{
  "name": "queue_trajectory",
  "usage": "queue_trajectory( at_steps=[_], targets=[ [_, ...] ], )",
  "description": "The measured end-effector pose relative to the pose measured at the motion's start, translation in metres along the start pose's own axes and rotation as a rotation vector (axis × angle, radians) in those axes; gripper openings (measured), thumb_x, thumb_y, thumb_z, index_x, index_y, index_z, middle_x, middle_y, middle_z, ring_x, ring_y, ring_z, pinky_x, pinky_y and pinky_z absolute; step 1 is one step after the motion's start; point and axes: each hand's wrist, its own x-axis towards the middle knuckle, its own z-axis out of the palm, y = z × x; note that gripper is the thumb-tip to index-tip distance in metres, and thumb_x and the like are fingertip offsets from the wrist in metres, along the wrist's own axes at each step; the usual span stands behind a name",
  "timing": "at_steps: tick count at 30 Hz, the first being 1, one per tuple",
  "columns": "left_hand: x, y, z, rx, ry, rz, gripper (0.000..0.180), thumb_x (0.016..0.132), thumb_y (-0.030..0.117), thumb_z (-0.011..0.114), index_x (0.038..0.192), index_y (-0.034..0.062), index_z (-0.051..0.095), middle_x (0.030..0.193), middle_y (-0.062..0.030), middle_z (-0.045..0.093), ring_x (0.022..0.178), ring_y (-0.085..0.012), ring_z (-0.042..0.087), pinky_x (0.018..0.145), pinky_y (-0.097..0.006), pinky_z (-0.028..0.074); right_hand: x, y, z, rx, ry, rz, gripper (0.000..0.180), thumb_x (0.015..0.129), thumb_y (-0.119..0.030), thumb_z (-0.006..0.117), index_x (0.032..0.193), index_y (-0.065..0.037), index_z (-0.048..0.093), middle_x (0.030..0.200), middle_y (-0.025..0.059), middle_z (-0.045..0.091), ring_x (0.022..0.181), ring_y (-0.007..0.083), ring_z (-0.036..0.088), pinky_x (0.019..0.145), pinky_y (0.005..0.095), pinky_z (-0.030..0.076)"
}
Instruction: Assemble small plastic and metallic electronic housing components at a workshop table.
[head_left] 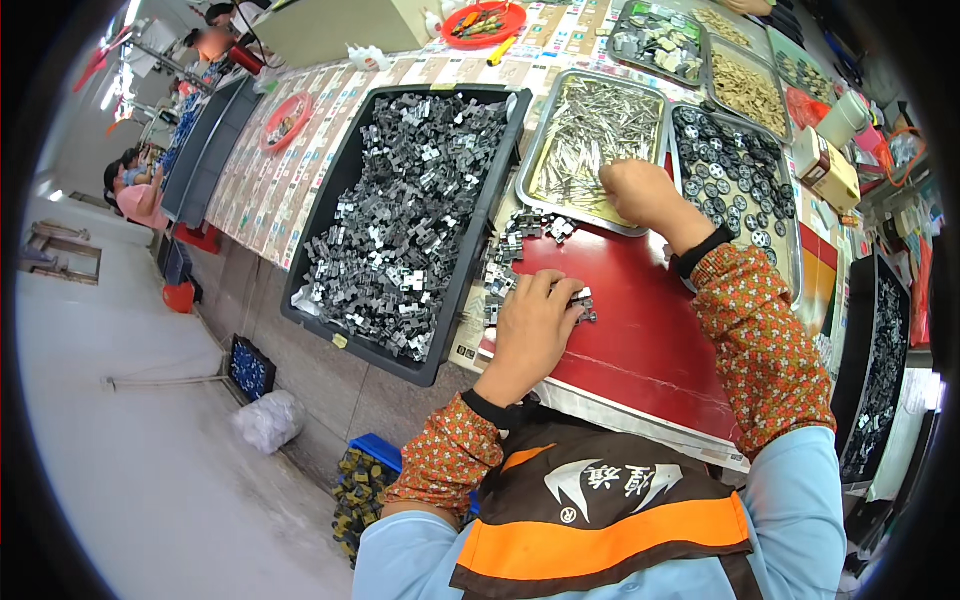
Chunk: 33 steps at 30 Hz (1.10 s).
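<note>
My left hand (pixel 532 328) rests over the red mat (pixel 650 320), its fingers bent and closed at a small black-and-silver part (pixel 584 298). More of these small parts (pixel 508 250) lie loose along the mat's left edge. Over a metal tray (pixel 535 165) full of thin silvery metal pieces (pixel 592 130), my right hand (pixel 640 192) reaches in with its fingers pinched together. What those fingers hold, if anything, is hidden. At the left stands a large black bin (pixel 435 365) heaped with black-and-silver clip-like parts (pixel 400 240).
Right of the pin tray, another tray holds black wheel-like discs (pixel 735 190). Behind are trays of tan pieces (pixel 745 90) and flat metal parts (pixel 660 45). A red basket (pixel 485 25) of tools and a yellow-handled cutter (pixel 502 50) lie at the back. Several people sit far left.
</note>
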Motion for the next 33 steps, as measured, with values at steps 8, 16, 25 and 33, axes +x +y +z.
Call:
queue_trajectory(
  at_steps=[8, 16, 25, 33],
  targets=[
    [-0.014, -0.008, -0.013, -0.134, 0.033, -0.008, 0.03, 0.088, 0.009, 0.075, 0.117, 0.0103, 0.07, 0.113, -0.0081, 0.068, 0.108, -0.032, 0.061, 0.094, -0.043, 0.049, 0.001, -0.011, -0.002, -0.059, -0.076, 0.087, 0.015, 0.082, -0.008, 0.064, 0.094, -0.003, 0.071, 0.097, 0.0199, 0.074, 0.094, 0.0401, 0.073, 0.082, 0.0502, 0.058],
    [-0.03, -0.012, -0.022, -0.094, 0.137, -0.049, 0.028, 0.091, 0.01, 0.072, 0.119, 0.0113, 0.071, 0.122, -0.009, 0.069, 0.115, -0.0312, 0.061, 0.099, -0.044, 0.045, -0.011, -0.001, -0.002, 0.103, 0.131, -0.033, 0.017, 0.082, -0.008, 0.064, 0.095, 0.002, 0.06, 0.09, 0.0223, 0.069, 0.092, 0.0447, 0.068, 0.082, 0.0523, 0.055],
    [-0.02, -0.007, -0.019, -0.028, 0.121, -0.04, 0.029, 0.09, 0.014, 0.075, 0.119, 0.0101, 0.071, 0.104, -0.007, 0.064, 0.101, -0.0298, 0.057, 0.089, -0.043, 0.043, -0.11, -0.063, -0.079, 0.682, 0.065, 0.132, 0.015, 0.089, 0.0, 0.06, 0.104, 0.002, 0.062, 0.086, 0.0214, 0.065, 0.081, 0.04, 0.064, 0.073, 0.0459, 0.051],
    [-0.002, 0.007, 0.001, 0.127, 0.003, 0.019, 0.034, 0.084, 0.018, 0.081, 0.115, 0.0117, 0.07, 0.112, -0.0072, 0.061, 0.108, -0.0301, 0.054, 0.091, -0.045, 0.041, -0.217, -0.088, -0.072, 0.431, 0.233, 0.082, 0.009, 0.089, 0.001, 0.065, 0.097, -0.001, 0.063, 0.089, 0.0157, 0.056, 0.087, 0.0359, 0.057, 0.074, 0.0433, 0.048]
  ],
)
